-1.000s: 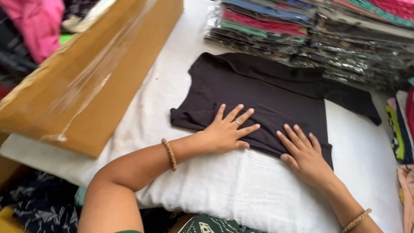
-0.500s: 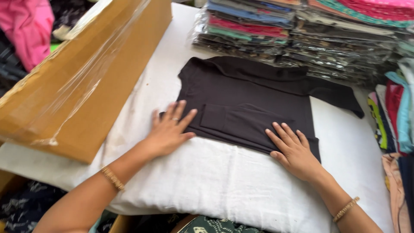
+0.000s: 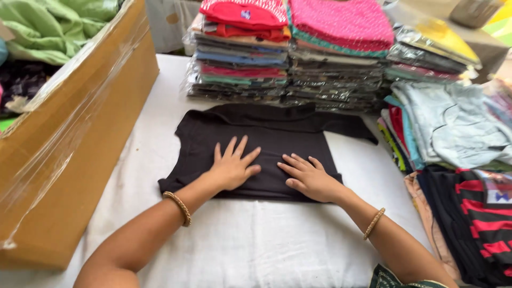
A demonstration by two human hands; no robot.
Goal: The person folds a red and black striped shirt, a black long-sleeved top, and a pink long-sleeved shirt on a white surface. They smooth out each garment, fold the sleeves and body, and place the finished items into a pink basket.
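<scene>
Both hands lie flat with the fingers spread wide, gripping nothing, only pressing down. The left hand (image 3: pixel 233 168) has its palm on the lower middle of a black garment (image 3: pixel 256 146), fingers fanned toward the far edge of the table. The right hand (image 3: pixel 309 177) rests just beside it, palm down on the same cloth near its lower right corner, its fingers pointing left so that the tips come close to the left thumb without touching it. Each wrist carries a thin golden bangle: the left bangle (image 3: pixel 178 207) sits over the white cloth, the right bangle (image 3: pixel 374 223) likewise, nearer the table's near edge.

The black garment is folded into a rough rectangle in the middle of the table (image 3: pixel 256 245), which is covered in white cloth. One sleeve trails out to the right from its far edge, toward the table's right side.

Beyond the garment, along the far edge, stand stacks of folded clothes in clear plastic bags (image 3: pixel 288 58), topped with red and pink pieces. On the right edge sits a pile of loose clothing (image 3: pixel 453 125) in pale blue, and nearer, a red-and-black striped piece (image 3: pixel 480 224). Along the left edge a big cardboard box (image 3: pixel 69 154) wrapped in clear film stands open, with green fabric (image 3: pixel 53 26) heaped inside it.
</scene>
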